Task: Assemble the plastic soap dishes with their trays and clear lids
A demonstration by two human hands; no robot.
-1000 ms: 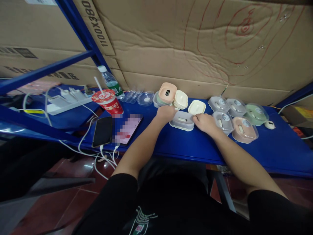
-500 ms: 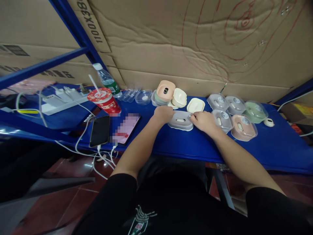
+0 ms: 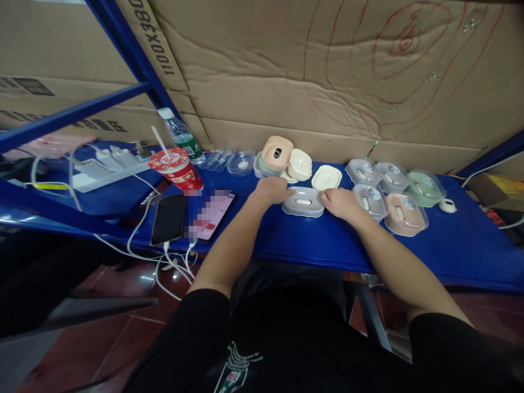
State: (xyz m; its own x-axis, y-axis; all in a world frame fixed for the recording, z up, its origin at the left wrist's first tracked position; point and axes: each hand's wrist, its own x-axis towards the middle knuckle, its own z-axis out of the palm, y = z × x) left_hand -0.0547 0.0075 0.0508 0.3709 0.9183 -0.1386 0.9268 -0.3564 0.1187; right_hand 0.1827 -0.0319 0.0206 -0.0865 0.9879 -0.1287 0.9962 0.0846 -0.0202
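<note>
Blue tabletop (image 3: 311, 243) is carrying a lidded grey container (image 3: 303, 210) between two hands

With the grey container marking the clock's centre, a black shirt (image 3: 311, 333) is filling six o'clock, nearest the viewer. At nine o'clock the left hand (image 3: 272, 190) is gripping one end of the container; its fingers are curling together, and its thumb is reaching to the lid's edge. At three o'clock the right hand (image 3: 339, 202) is clamping the opposite end, its fingers folding together; the fingertips' undersides are staying out of view.

Farther toward nine, a dark-screened phone (image 3: 167, 219) and a pink-screened phone (image 3: 216, 215) are lying side by side. Past the right hand at three, a peach box (image 3: 403, 216) and a grey box (image 3: 369, 203) are standing under clear covers, with a small white object (image 3: 447, 206) resting beyond.

At one o'clock a cream lid (image 3: 326, 178) is lying flat. At twelve, stacked cream lids (image 3: 300, 164) are sitting beside a peach lid (image 3: 277, 153) that is topping a pile at eleven. Between nine and ten a red cup (image 3: 180, 170) is standing before a water bottle (image 3: 182, 136). Between two and three, two more grey boxes (image 3: 363, 172) and a green box (image 3: 426, 188) are lining up.

Farthest off, brown cardboard (image 3: 254, 103) is rising across twelve o'clock.
</note>
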